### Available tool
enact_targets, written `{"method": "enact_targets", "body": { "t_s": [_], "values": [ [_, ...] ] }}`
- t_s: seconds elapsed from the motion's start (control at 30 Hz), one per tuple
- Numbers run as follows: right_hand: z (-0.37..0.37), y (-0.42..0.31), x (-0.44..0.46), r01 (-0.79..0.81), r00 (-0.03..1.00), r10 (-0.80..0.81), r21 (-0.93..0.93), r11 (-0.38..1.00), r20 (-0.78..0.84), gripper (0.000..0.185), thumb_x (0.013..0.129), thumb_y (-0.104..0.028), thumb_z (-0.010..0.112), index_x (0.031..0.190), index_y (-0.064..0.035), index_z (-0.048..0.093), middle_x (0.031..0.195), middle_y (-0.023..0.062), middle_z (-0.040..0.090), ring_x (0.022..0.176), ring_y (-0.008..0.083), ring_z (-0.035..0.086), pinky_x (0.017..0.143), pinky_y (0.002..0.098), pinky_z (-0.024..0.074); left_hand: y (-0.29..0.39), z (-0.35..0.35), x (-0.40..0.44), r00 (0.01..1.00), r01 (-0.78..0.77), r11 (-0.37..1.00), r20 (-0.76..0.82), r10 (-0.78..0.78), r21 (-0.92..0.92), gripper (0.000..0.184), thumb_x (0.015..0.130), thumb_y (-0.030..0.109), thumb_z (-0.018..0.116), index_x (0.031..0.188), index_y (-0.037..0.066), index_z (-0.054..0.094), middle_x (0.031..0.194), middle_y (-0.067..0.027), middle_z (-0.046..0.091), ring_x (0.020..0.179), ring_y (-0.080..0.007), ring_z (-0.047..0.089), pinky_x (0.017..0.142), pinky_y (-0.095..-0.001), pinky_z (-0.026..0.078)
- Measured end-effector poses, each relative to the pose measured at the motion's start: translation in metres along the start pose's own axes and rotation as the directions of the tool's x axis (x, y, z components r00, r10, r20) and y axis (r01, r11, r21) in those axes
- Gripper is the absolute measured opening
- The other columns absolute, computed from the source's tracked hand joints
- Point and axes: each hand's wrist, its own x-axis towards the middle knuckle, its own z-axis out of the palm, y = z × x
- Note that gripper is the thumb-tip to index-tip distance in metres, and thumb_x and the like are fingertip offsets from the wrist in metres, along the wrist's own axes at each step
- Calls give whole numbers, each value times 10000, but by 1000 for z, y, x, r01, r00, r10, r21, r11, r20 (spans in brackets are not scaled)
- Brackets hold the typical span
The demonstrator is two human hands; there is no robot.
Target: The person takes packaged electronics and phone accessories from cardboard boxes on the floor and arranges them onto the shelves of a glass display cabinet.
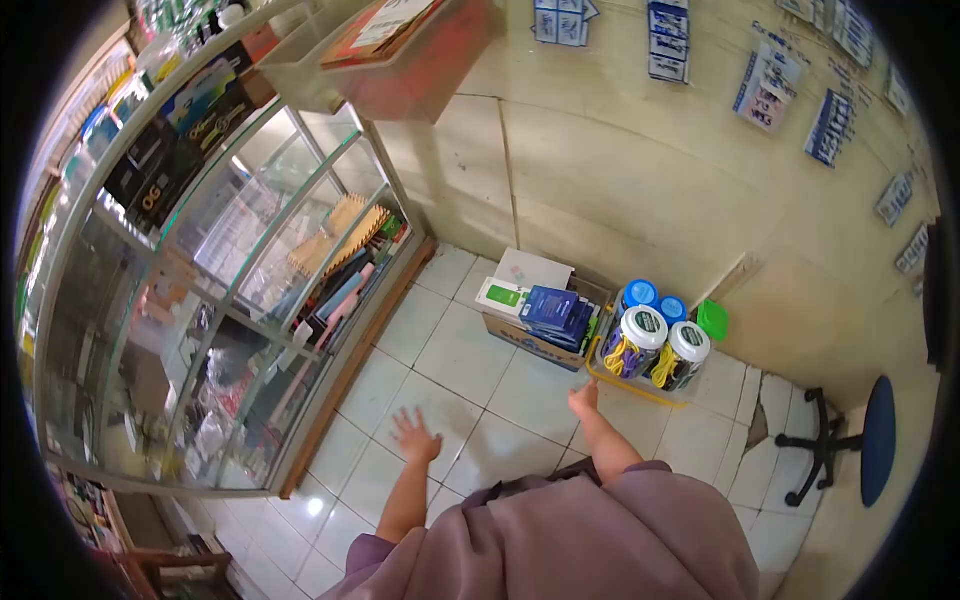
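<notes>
While the left hand [414, 437] is spread above the floor [430, 392], perhaps for balance, the right hand [583, 400], just beside the tub [640, 393], looks curled, though I can't tell its grip; beyond that hand, the tub presumably keeps the jars [643, 335] from tipping.

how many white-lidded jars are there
2. One white-lidded jar is in front of the blue lids; the other white-lidded jar is just right of it. More could be hidden behind.
</notes>
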Motion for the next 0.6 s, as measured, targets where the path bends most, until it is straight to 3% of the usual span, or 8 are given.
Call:
{"method": "enact_targets", "body": {
  "t_s": [0.1,0.17,0.23,0.3,0.33,0.47,0.53,0.6],
  "values": [
    [16,-36,4,-50,996,47,-42,998,-72,653,763,-108,590,1324,78,313,1320,272,397,1250,368,374,1051,374,321,-97,2,25,953,240,967,168,-252,90,978,744,502,641,1469,152,86,1513,-196,-15,1384,-406,-55,1068,-605,95],
    [11,-62,19,-113,992,114,28,993,-54,619,752,-75,548,1312,80,336,1310,278,412,1239,372,394,1039,378,332,-157,-9,61,882,336,919,274,-384,207,964,748,485,632,1469,147,88,1511,-202,-4,1384,-408,-48,1068,-597,122],
    [28,-75,5,-165,983,173,111,980,-63,590,744,-51,512,1298,83,356,1303,287,421,1233,373,408,1029,384,340,-208,-12,114,866,384,898,254,-431,216,933,752,441,615,1466,128,103,1505,-219,24,1390,-394,-36,1076,-570,150],
    [18,-86,14,-149,972,174,160,976,-157,565,739,-35,482,1280,86,374,1300,298,425,1233,373,414,1020,391,345,-221,-29,151,915,306,940,228,-334,151,873,763,422,592,1454,112,157,1496,-223,84,1385,-395,43,1077,-542,187],
    [23,-88,12,-76,954,87,47,996,-289,530,792,-107,470,1301,10,382,1230,263,511,1151,390,495,982,404,392,-218,-33,166,930,274,955,223,-293,113,845,769,413,580,1449,103,184,1491,-225,114,1382,-395,83,1077,-528,206],
    [11,-110,-4,-228,952,247,119,966,-179,529,806,-137,498,1307,-7,388,1295,247,463,1208,364,453,1001,399,375,-201,-42,222,972,108,994,208,-107,7,751,775,422,568,1387,61,324,1405,-251,308,1313,-397,270,1064,-466,270],
    [20,-107,-11,-218,958,226,60,974,-174,536,793,-147,502,1301,-20,388,1237,242,512,1157,365,497,963,406,404,-179,-25,246,996,-1,991,92,13,-135,739,771,448,576,1353,40,376,1347,-260,394,1269,-399,340,1053,-445,295],
    [15,-106,0,-172,961,178,42,984,-214,489,805,-182,509,1261,-24,425,1180,235,550,1117,365,525,939,408,418,-152,-12,260,975,-75,972,188,118,-222,787,757,504,592,1334,9,388,1301,-278,436,1243,-421,373,1045,-441,308]
  ]
}}
